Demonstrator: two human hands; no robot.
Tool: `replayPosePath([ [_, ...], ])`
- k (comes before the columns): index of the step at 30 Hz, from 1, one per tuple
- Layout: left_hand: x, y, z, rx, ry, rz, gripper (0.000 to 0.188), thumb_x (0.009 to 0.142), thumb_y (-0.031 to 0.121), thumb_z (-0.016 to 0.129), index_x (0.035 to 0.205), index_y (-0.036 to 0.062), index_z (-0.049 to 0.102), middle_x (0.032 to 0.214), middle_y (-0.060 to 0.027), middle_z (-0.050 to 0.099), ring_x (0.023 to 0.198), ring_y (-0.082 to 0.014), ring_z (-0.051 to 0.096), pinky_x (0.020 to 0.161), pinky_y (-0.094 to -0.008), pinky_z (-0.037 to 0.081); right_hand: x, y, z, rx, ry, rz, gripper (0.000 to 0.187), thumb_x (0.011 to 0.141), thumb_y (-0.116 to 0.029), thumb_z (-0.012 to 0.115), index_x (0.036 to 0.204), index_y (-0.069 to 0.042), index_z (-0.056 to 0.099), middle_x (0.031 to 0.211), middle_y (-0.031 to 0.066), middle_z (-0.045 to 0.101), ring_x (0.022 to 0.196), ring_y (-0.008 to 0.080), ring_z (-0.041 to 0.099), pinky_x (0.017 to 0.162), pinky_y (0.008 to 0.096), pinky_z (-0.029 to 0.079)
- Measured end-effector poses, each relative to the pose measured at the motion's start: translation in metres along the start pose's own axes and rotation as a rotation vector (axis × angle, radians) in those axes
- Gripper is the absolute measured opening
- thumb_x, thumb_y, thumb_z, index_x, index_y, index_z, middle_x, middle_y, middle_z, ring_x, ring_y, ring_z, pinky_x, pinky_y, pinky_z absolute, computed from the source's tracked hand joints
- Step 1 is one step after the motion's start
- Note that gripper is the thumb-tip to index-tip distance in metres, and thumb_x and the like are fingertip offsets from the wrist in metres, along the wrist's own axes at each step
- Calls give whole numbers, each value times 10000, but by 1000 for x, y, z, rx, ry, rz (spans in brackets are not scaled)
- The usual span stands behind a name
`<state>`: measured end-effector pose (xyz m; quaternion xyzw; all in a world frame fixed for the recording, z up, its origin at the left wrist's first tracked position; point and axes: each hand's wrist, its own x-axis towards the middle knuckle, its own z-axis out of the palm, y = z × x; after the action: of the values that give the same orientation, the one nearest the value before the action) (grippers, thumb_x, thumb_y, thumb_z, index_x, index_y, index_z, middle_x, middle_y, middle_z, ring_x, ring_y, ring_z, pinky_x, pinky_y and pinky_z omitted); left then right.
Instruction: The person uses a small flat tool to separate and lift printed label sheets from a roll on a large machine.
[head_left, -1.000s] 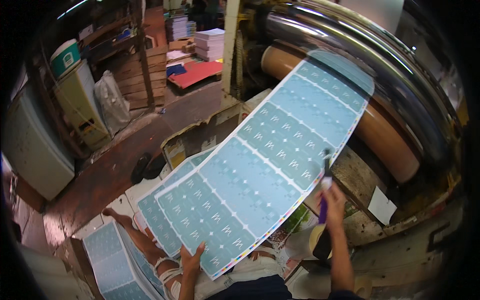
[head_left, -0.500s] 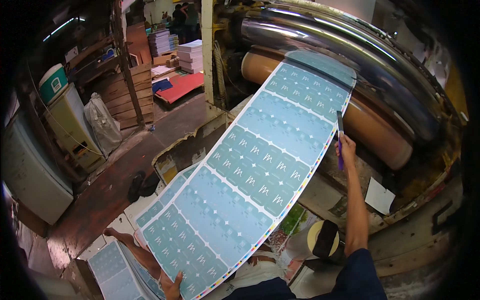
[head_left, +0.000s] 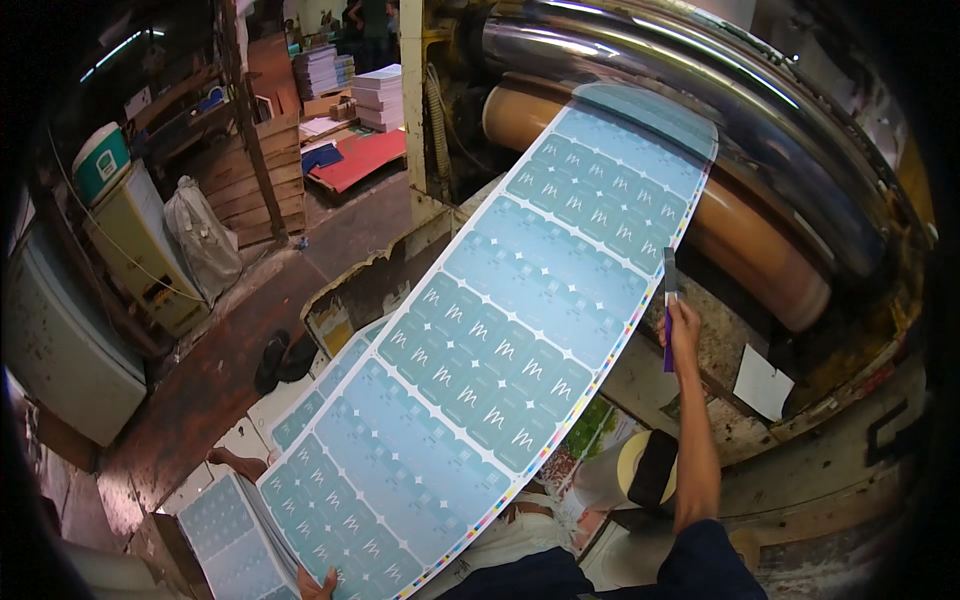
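Note:
A long printed sheet point(head_left: 455, 325), patterned in teal and pale blue blocks with white squiggles, stretches from the machine's rollers down toward me. My left hand point(head_left: 318, 584) grips its near edge at the bottom of the view, thumb on top and the other fingers largely hidden beneath. Beside the sheet's right edge, my right hand point(head_left: 682, 328) is closed around a purple-handled knife point(head_left: 669, 275) with a flat grey blade pointing up toward the rollers. The far end of the sheet wraps onto a brown roller point(head_left: 760, 240) below a shiny metal roller point(head_left: 640, 62).
A stack of similar printed sheets point(head_left: 235, 540) lies at lower left, near a bare foot point(head_left: 238, 461). Below the sheet's right side sits a pale roll point(head_left: 612, 472) with a black band. Dark sandals point(head_left: 283, 362) rest on the floor. Paper stacks point(head_left: 376, 98) stand farther back.
The printed sheet has come farther out of the rollers, sliding down and left with my left hand. My right hand and the knife have shifted slightly down and left.

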<state>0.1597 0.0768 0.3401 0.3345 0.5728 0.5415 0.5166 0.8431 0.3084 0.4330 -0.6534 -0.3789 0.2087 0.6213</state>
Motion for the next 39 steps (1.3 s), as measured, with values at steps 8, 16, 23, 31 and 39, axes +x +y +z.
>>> replayPosePath([
  [8, -15, 27, 1, 531, 194, -282, 706, 914, 145, 618, 1479, -38, 236, 1505, -185, 311, 1369, -288, 305, 1135, -405, 295, -18, -24, -6, -951, 67, -821, 514, 717, 24, 535, 1223, -49, 593, 930, 170, 603, 848, 363, 568, 728, 444, 470],
  [16, -19, -93, -118, 174, -73, -115, 610, 998, 194, 438, 1507, 5, 162, 1547, -152, 229, 1336, -299, 387, 1142, -443, 304, 45, 25, -38, -1014, -64, -802, 536, 711, -10, 570, 1245, -49, 586, 908, 199, 602, 847, 386, 588, 728, 461, 484],
  [23, -64, -7, -50, 347, 133, -265, 601, 1031, 303, 347, 1517, 24, 132, 1567, -141, 174, 1335, -331, 394, 1137, -441, 310, 59, 2, -28, -864, -301, -711, 385, 725, 2, 570, 1105, -15, 628, 899, 188, 640, 790, 398, 628, 672, 436, 489],
  [31, -89, 50, 8, 291, 331, -437, 569, 987, 238, 424, 1469, 22, 212, 1472, -132, 268, 1262, -301, 438, 1078, -416, 353, 51, -49, -52, -732, -191, -847, 416, 677, -65, 758, 1071, -80, 626, 848, 102, 625, 672, 279, 644, 570, 394, 507],
  [39, -92, 53, 13, 217, 413, -475, 531, 937, 150, 505, 1411, 15, 305, 1360, -122, 382, 1176, -275, 489, 1011, -404, 403, 96, -105, -46, -760, -671, -779, 580, 655, 23, 671, 1207, -152, 631, 1164, 104, 655, 839, 274, 693, 703, 355, 560],
])
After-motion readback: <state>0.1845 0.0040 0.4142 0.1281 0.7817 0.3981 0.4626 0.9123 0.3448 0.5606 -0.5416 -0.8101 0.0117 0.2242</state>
